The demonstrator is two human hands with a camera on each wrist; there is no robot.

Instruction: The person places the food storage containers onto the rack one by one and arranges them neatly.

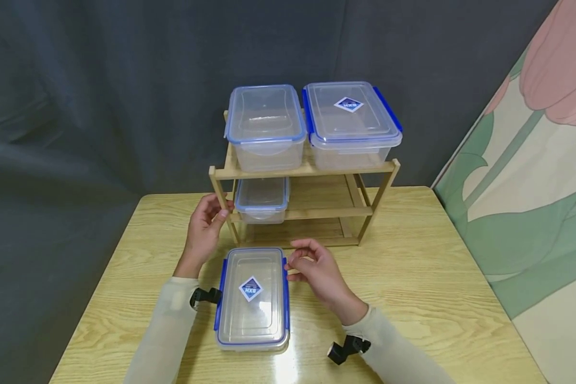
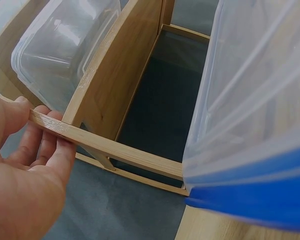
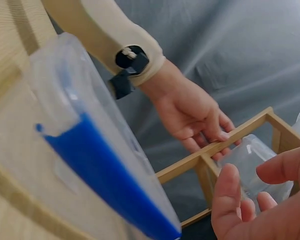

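Observation:
My left hand [image 1: 205, 228] holds the left front post of a wooden rack [image 1: 297, 214], its thumb on one side and fingers on the other, as the left wrist view [image 2: 32, 165] of the post [image 2: 105, 144] shows. Flat on the table before the rack lies a clear lidded food container [image 1: 252, 320] with blue side clips and a diamond label. By its right clip hovers my right hand [image 1: 319, 274], fingers loosely bent and nothing between them. Whether a fingertip touches the clip is hard to tell.
On the top shelf stand an unlidded-looking clear container [image 1: 267, 122] and a lidded one [image 1: 352, 122] with blue clips. A smaller container [image 1: 261, 200] sits at the left of the middle shelf. A dark curtain [image 1: 182, 80] hangs behind the wooden table [image 1: 422, 266].

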